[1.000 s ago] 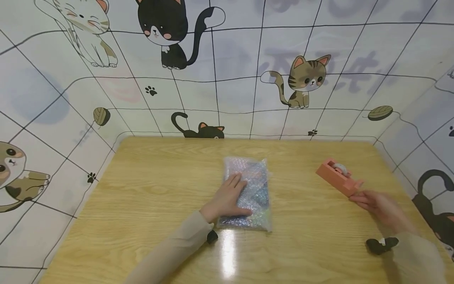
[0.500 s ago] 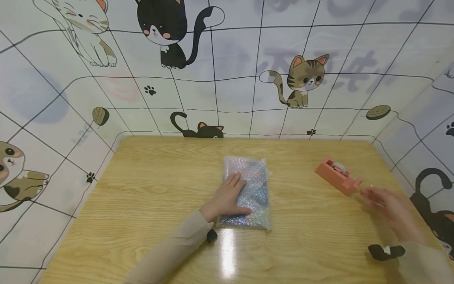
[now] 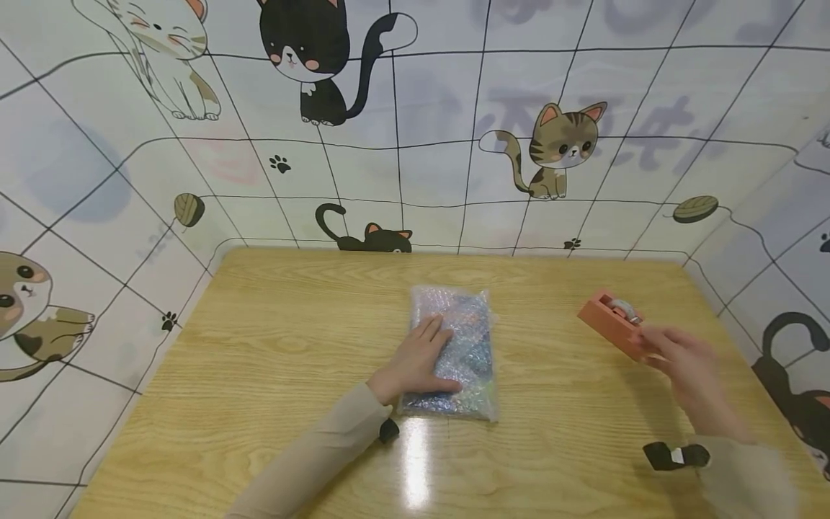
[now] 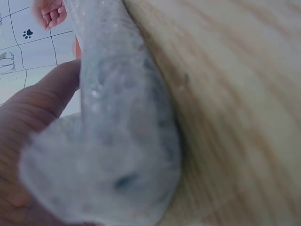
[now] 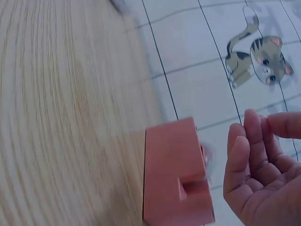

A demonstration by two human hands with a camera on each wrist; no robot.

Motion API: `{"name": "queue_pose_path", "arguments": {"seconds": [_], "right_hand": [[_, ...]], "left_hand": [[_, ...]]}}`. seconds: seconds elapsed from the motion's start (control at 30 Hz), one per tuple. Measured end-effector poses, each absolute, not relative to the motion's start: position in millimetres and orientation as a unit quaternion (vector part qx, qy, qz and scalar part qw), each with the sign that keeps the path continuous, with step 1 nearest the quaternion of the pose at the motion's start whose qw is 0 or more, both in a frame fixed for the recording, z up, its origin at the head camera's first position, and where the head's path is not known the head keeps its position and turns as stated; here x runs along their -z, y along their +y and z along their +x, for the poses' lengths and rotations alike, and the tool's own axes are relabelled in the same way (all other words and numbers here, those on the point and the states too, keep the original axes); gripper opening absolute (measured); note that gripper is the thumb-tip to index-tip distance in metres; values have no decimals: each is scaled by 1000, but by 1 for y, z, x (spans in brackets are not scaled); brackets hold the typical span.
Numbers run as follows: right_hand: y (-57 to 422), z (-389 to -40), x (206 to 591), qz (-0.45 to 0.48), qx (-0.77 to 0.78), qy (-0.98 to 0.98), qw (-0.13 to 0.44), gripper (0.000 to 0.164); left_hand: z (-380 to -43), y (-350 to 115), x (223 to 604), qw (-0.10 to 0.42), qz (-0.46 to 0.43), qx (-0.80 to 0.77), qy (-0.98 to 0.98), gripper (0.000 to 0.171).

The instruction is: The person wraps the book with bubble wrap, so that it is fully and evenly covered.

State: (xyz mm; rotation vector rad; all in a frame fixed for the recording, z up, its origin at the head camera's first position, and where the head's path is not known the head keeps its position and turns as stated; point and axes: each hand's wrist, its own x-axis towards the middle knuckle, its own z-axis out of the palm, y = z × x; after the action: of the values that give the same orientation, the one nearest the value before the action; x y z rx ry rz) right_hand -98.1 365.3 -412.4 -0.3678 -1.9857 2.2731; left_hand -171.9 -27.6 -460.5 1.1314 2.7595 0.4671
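Observation:
A flat package in clear bubble wrap (image 3: 472, 349), with blue and pink showing through, lies mid-table. My left hand (image 3: 415, 364) rests on its left side, fingers spread and fairly straight. In the left wrist view the package (image 4: 124, 94) fills the middle, with the left hand (image 4: 35, 108) along its side. A coral-pink tape dispenser (image 3: 604, 317) with a pale tape roll (image 3: 624, 309) stands at the right. My right hand (image 3: 690, 367) overlaps its near end. In the right wrist view the right hand's (image 5: 263, 174) thumb meets the fingertips beside the dispenser (image 5: 171, 160); I cannot tell whether tape is between them.
The wood-grain table (image 3: 292, 317) ends at a wall covering (image 3: 441, 173) printed with cats and grid lines, which also rises on both sides. Dark bands sit at both wrists. Light reflects off the table in front of the package.
The right hand drew back to the right from the dispenser's near end, then came back in over it, thumb and fingertips together. The left hand, package and dispenser have stayed put.

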Motion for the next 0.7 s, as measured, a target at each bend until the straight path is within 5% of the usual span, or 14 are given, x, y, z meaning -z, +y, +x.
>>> {"name": "queue_pose_path", "arguments": {"seconds": [0.7], "right_hand": [[255,-135,430,-51,-585,-809,18,17]], "left_hand": [[-173,-28,463,67,371,-156,913,93]]}}
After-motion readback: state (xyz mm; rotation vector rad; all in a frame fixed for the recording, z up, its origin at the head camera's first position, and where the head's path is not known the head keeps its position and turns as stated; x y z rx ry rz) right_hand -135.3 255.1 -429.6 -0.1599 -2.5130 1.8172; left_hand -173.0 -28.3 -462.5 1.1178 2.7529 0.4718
